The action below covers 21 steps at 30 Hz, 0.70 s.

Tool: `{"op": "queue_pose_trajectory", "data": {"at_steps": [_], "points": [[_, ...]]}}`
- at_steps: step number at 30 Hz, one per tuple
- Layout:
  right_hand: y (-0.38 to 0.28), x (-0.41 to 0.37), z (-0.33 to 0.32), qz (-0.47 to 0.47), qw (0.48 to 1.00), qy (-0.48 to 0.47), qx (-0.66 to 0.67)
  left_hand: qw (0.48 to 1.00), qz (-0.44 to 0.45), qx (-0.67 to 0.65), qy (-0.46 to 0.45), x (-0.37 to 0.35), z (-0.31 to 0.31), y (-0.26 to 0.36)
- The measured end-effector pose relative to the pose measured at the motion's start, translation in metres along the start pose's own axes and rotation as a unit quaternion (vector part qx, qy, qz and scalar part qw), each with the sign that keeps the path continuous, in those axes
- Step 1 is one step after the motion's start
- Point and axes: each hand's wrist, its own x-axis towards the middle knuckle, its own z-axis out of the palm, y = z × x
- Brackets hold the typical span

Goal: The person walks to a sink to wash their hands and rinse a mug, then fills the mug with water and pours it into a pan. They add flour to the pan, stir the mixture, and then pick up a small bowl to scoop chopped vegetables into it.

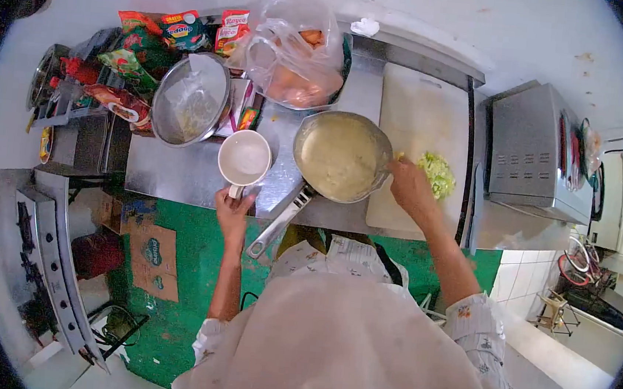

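Head view: left hand (234,214) holds mug (245,157); red sachets (231,33) seemingly read "Royco".

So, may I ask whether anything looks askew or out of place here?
Two small things: the pan handle juts past the front edge of the counter, where it might get knocked, and a crumpled white scrap lies seemingly astray at the back.

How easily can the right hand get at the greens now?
Probably yes, easily: the right hand is close beside the greens on the board, and nothing visible stands between them.
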Motion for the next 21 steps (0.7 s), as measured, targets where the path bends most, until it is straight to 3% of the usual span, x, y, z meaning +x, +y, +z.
{"op": "queue_pose_trajectory", "data": {"at_steps": [2,3,5,6,7,8,9,11,12,14,16,20,21], "points": [[0.003,0.001,0.012,-0.05,0.999,-0.01,0.01,0.985,-0.003,-0.173,0.015,-0.02,-0.011,-0.003],[0.0,0.007,0.022,-0.048,0.998,-0.04,0.028,0.985,-0.002,-0.171,0.011,-0.026,-0.017,0.0],[-0.016,0.019,0.028,-0.047,0.995,-0.071,0.048,0.969,-0.175,-0.164,-0.05,-0.037,-0.03,0.015],[-0.03,0.026,0.024,-0.068,0.994,0.012,0.084,0.97,-0.174,-0.161,-0.05,-0.037,-0.031,0.024],[-0.036,0.032,0.022,-0.088,0.984,0.095,0.119,0.943,-0.249,-0.166,-0.148,-0.034,-0.029,0.034],[-0.032,0.039,0.023,-0.089,0.984,0.095,0.121,0.9,-0.319,-0.17,-0.242,-0.031,-0.025,0.044],[-0.027,0.049,0.023,-0.056,0.987,0.118,0.09,0.901,-0.318,-0.168,-0.241,-0.029,-0.019,0.059],[-0.02,0.049,0.012,-0.025,0.988,0.141,0.056,0.855,-0.283,-0.067,-0.429,-0.028,-0.004,0.082],[-0.017,0.04,-0.007,0.0,0.996,0.086,0.009,0.842,-0.293,-0.019,-0.453,-0.027,-0.001,0.076],[-0.001,0.027,-0.013,0.026,0.998,0.029,-0.041,0.828,-0.308,-0.007,-0.469,-0.03,0.002,0.079],[0.014,0.017,0.004,-0.056,0.997,-0.046,-0.035,0.81,-0.324,0.009,-0.488,-0.034,0.005,0.078],[-0.017,0.026,0.025,-0.103,0.991,-0.043,0.073,0.814,-0.378,-0.008,-0.441,-0.052,0.015,0.084],[-0.026,0.035,0.03,-0.1,0.991,0.019,0.092,0.828,-0.39,-0.001,-0.403,-0.056,0.017,0.088]]}}
